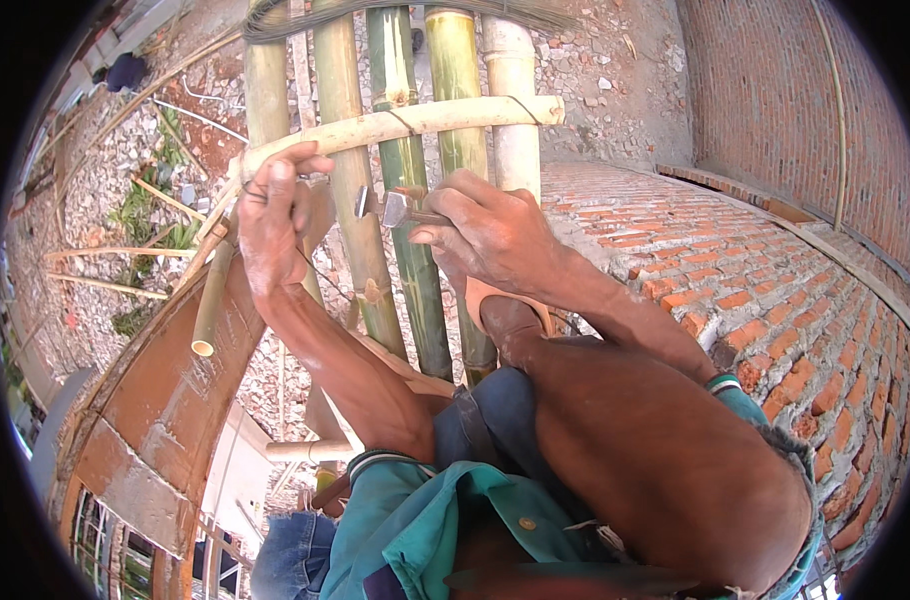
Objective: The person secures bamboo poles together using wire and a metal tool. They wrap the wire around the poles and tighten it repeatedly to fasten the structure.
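Note:
My right hand (pixel 495 225) is closed around a hammer (pixel 395 210), whose metal head points left over the upright bamboo poles. My left hand (pixel 277 205) is raised at the left end of a pale crosspiece pole (pixel 430 117). Its fingers are curled in, and what they pinch, if anything, is too small to make out. The crosspiece lies across several thick bamboo poles, among them a dark green one (pixel 415 260) and a yellowish one (pixel 375 290). Thin dark ties wrap the crosspiece where it crosses some poles.
A bundle of wire (pixel 395 8) lies over the pole tops. To the right runs a rough brick wall (pixel 775 300). A brown board structure (pixel 165 410) stands at left, with a short bamboo piece (pixel 211 305) beside it. Rubble covers the ground below. My bare leg (pixel 665 450) is bent near the poles.

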Demonstrator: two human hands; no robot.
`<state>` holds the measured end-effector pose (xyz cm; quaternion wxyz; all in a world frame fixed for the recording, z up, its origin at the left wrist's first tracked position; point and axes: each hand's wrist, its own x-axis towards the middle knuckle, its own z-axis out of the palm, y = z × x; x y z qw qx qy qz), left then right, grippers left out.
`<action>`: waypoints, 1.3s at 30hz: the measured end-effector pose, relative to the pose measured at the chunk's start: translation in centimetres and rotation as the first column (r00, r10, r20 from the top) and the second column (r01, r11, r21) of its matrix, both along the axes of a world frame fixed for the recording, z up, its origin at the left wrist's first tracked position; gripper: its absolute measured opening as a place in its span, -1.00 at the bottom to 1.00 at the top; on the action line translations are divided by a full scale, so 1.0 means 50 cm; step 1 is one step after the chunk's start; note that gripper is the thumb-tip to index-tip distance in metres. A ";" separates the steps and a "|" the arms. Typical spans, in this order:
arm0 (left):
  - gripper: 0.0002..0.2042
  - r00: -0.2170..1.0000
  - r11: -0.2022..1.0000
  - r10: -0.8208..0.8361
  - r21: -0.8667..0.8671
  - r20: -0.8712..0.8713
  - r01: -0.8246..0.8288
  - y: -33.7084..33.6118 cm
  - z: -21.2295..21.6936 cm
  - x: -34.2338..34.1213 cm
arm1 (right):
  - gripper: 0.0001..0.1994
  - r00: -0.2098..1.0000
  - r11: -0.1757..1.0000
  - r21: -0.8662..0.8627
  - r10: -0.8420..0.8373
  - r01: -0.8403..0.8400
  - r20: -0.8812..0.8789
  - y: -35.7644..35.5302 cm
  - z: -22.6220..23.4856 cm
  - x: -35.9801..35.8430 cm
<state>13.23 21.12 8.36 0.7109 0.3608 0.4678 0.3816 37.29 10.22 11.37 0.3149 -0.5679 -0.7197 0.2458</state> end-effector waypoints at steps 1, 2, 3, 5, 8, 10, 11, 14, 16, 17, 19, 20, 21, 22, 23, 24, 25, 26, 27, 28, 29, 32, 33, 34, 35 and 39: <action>-0.67 0.986 0.987 -0.160 -0.012 -0.040 0.159 -0.005 0.001 0.023 | -0.67 0.992 0.988 0.149 -0.021 0.040 -0.124 0.010 0.007 -0.006; -0.68 0.978 0.978 -0.210 -0.011 0.002 0.210 -0.016 0.000 0.051 | -0.63 0.983 0.982 0.165 -0.065 0.093 -0.169 0.022 0.012 -0.009; -0.68 0.967 0.967 -0.251 -0.026 0.029 0.252 -0.029 -0.001 0.080 | -0.58 0.965 0.965 0.218 -0.093 0.148 -0.245 0.036 0.009 -0.014; -0.68 0.949 0.947 -0.316 0.056 -0.007 0.316 -0.039 0.004 0.121 | -0.51 0.917 0.982 0.054 -0.149 0.182 -0.371 0.042 0.009 0.002; -0.65 0.935 0.907 -0.296 0.247 -0.197 0.340 -0.027 0.018 0.141 | -0.46 0.797 0.907 -0.418 -0.290 0.052 -0.530 0.011 0.026 0.095; -0.64 0.975 0.976 -0.133 0.146 -0.177 0.159 -0.015 0.028 0.134 | -0.49 0.780 0.913 -0.383 -0.342 0.143 -0.524 0.003 0.029 0.144; -0.63 0.990 0.986 -0.053 0.150 -0.130 0.073 -0.008 0.029 0.129 | -0.50 0.766 0.897 -0.403 -0.387 0.183 -0.513 0.002 0.031 0.168; -0.61 0.992 0.993 0.098 0.073 -0.082 -0.092 0.005 0.032 0.091 | -0.55 0.918 0.929 -0.328 -0.270 0.170 -0.290 0.002 0.032 0.222; -0.59 0.977 0.983 0.183 0.031 -0.111 -0.181 0.007 0.026 0.068 | -0.59 0.962 0.938 -0.328 -0.188 0.115 -0.199 0.002 0.018 0.227; -0.59 0.978 0.980 0.186 0.081 -0.090 -0.179 0.006 0.020 0.058 | -0.61 0.964 0.956 -0.275 -0.163 0.102 -0.209 -0.001 0.008 0.225; -0.58 0.972 0.972 0.217 0.118 -0.094 -0.205 0.005 0.009 0.044 | -0.63 0.971 0.881 -0.464 -0.184 0.095 -0.150 -0.009 -0.022 0.204; -0.58 0.974 0.971 0.219 0.109 -0.050 -0.213 0.006 0.005 0.038 | -0.65 0.965 0.799 -0.583 -0.246 0.147 -0.093 -0.014 -0.034 0.197; -0.58 0.971 0.970 0.233 0.086 -0.058 -0.227 0.007 0.002 0.033 | -0.64 0.972 0.870 -0.475 -0.208 0.133 -0.108 -0.018 -0.044 0.191; -0.58 0.968 0.968 0.243 0.081 -0.058 -0.238 0.008 0.002 0.028 | -0.64 0.975 0.894 -0.420 -0.205 0.153 -0.080 -0.019 -0.050 0.191; -0.58 0.971 0.969 0.235 0.085 -0.046 -0.231 0.007 0.005 0.023 | -0.64 0.986 0.897 -0.429 -0.152 0.112 -0.062 -0.019 -0.056 0.187; -0.57 0.967 0.967 0.246 0.080 -0.065 -0.241 0.007 0.010 0.018 | -0.63 0.987 0.887 -0.451 -0.144 0.098 -0.068 -0.015 -0.058 0.191; -0.57 0.959 0.960 0.275 0.080 -0.066 -0.270 0.010 0.016 0.013 | -0.63 0.986 0.918 -0.385 -0.143 0.099 -0.087 -0.009 -0.060 0.191; -0.57 0.957 0.956 0.286 0.085 -0.053 -0.281 0.011 0.022 0.008 | -0.63 0.987 0.935 -0.348 -0.117 0.072 -0.108 0.001 -0.062 0.195; -0.57 0.935 0.939 0.343 0.033 -0.090 -0.342 0.011 0.028 0.006 | -0.63 0.978 0.936 -0.327 -0.173 0.128 -0.113 0.009 -0.065 0.194; -0.58 0.942 0.940 0.334 0.081 -0.032 -0.331 0.010 0.029 0.006 | -0.65 0.987 0.938 -0.343 -0.095 0.046 -0.128 0.017 -0.069 0.192; -0.58 0.931 0.929 0.364 0.076 -0.011 -0.362 0.011 0.028 0.008 | -0.66 0.987 0.928 -0.368 -0.108 0.058 -0.117 0.024 -0.074 0.191; -0.58 0.947 0.946 0.320 0.048 0.017 -0.321 0.009 0.016 0.016 | -0.66 0.989 0.957 -0.289 -0.033 -0.011 -0.145 0.035 -0.080 0.190; -0.58 0.969 0.967 0.240 0.071 0.064 -0.245 0.006 0.016 0.013 | -0.65 0.986 0.954 -0.301 -0.063 0.014 -0.153 0.038 -0.080 0.189; -0.56 0.978 0.972 0.202 0.110 0.047 -0.206 0.008 0.013 0.014 | -0.62 0.983 0.928 -0.372 -0.073 0.005 -0.170 0.034 -0.076 0.189; -0.54 0.964 0.965 0.262 0.041 -0.046 -0.261 0.004 0.018 0.012 | -0.59 0.971 0.924 -0.379 -0.143 0.061 -0.192 0.035 -0.073 0.186; -0.44 0.914 0.915 0.402 0.007 0.060 -0.403 0.009 0.039 0.022 | -0.58 0.987 0.901 -0.431 -0.105 0.043 -0.121 0.037 -0.065 0.170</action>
